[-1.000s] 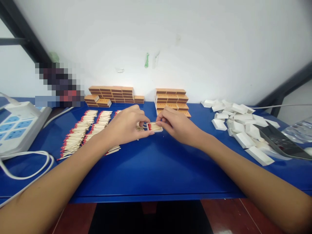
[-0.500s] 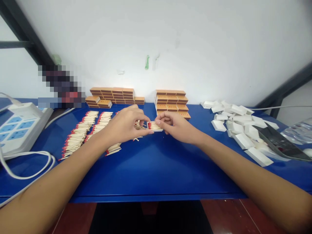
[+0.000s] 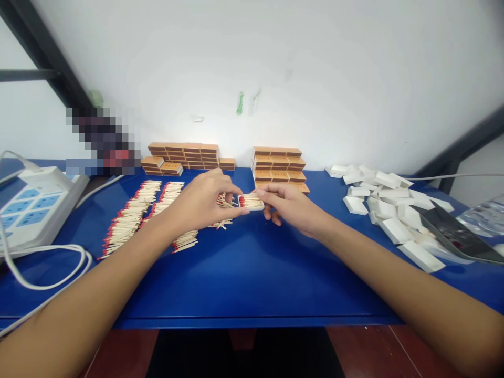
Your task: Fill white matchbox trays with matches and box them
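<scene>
A small white matchbox tray point(image 3: 256, 208) filled with red-headed matches point(image 3: 252, 201) is held above the table, between my two hands. My left hand point(image 3: 212, 198) grips its left end between thumb and fingers. At the opposite end, my right hand point(image 3: 289, 205) has its thumb on the tray's upper right corner, while some fingers hang lower, beneath it. Loose matches point(image 3: 222, 202) lie behind and below my left hand, partly hidden by it. Long rows of matches point(image 3: 132, 220) spread to the left, red heads facing left.
Orange-brown matchboxes point(image 3: 183, 153) are stacked along the wall, with a second stepped stack point(image 3: 279, 163) right of it. Empty white trays point(image 3: 388, 194) pile up at the right, beside a dark phone-like slab point(image 3: 452, 233). A power strip point(image 3: 35, 205) with white cables occupies the left.
My right hand's fingers have loosened and dropped lower, and its thumb now rests at the tray's right end. More of the tray shows. The view has shifted slightly.
</scene>
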The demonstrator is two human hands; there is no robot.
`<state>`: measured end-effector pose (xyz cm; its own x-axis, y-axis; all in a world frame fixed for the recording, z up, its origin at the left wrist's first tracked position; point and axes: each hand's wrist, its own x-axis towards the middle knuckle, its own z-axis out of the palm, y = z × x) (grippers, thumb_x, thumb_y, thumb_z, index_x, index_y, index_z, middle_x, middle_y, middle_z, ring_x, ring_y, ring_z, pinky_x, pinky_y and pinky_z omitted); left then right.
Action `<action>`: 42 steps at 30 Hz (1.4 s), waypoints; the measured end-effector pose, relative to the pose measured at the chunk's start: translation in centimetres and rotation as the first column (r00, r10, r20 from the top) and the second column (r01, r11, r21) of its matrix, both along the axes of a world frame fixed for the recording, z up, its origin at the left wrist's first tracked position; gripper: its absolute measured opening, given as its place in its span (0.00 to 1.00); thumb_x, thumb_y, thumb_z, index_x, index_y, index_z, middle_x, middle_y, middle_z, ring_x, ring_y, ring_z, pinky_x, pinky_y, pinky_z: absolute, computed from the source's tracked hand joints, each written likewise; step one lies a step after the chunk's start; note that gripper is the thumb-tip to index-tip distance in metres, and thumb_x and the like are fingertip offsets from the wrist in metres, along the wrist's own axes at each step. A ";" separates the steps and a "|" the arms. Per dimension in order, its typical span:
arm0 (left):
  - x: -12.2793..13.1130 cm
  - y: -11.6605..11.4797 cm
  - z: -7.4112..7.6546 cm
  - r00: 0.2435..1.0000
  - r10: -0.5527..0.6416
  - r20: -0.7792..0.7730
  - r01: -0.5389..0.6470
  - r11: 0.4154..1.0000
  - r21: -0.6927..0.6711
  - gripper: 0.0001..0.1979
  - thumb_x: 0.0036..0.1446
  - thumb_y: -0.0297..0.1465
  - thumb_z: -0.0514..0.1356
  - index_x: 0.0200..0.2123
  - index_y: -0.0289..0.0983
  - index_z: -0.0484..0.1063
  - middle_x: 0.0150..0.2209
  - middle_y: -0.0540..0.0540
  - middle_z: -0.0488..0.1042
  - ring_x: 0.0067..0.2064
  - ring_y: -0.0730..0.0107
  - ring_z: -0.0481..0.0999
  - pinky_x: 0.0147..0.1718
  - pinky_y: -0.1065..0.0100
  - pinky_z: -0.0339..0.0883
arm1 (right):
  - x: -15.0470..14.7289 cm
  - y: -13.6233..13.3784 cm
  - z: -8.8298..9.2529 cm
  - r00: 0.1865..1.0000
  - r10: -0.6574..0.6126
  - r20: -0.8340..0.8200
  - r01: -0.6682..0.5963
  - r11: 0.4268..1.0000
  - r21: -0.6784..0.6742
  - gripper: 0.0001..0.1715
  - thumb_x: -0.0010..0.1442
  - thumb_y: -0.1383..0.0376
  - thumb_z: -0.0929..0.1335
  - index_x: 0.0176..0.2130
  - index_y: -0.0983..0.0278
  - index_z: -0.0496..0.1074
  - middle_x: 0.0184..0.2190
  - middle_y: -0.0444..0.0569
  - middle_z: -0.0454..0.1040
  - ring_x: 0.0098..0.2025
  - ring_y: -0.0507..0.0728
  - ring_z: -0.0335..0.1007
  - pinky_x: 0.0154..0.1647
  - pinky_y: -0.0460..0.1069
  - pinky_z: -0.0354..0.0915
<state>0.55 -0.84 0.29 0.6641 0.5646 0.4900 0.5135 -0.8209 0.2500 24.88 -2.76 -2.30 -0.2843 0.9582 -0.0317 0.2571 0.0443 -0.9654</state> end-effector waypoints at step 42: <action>-0.9 1.6 -0.1 0.970 0.245 0.009 -0.244 0.960 0.135 0.12 0.61 0.41 0.72 0.35 0.39 0.81 0.30 0.47 0.79 0.38 0.58 0.72 0.40 0.58 0.63 | -3.4 -2.0 -1.5 0.857 0.115 0.502 -0.394 0.774 0.495 0.02 0.70 0.67 0.69 0.41 0.62 0.73 0.43 0.48 0.70 0.37 0.53 0.67 0.40 0.50 0.64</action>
